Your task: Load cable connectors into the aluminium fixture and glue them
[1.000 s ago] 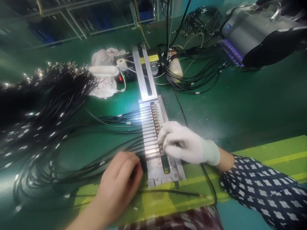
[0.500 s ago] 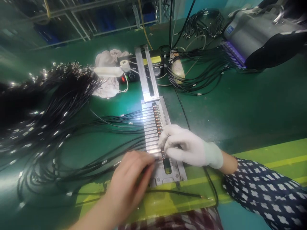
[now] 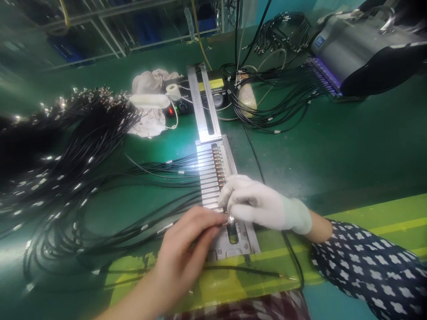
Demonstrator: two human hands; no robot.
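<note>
A metal slotted fixture [image 3: 209, 195] lies lengthwise before me, with several black cables [image 3: 187, 181] laid side by side in its grooves. Their stripped, coppery ends [image 3: 218, 164] show in the slot along its right part. My left hand [image 3: 187, 238], bare, pinches a black cable near its end, low on the fixture. A small shiny metal piece [image 3: 231, 219] shows at its fingertips. My right hand [image 3: 256, 202], in a white glove, has its fingers closed right beside that piece, over the fixture's right edge; what they hold is hidden.
A big bundle of black cables [image 3: 83, 146] spreads across the left. Behind the fixture are a black control box [image 3: 218, 100], a white cloth [image 3: 150, 122] and a white handle-shaped thing [image 3: 150, 101]. A grey machine with violet light [image 3: 353, 49] stands at right. A loose cable [image 3: 243, 269] lies in front.
My left hand has moved slightly right and up, its fingertips now meeting at the small metal piece by the gloved fingers. My right hand has barely shifted.
</note>
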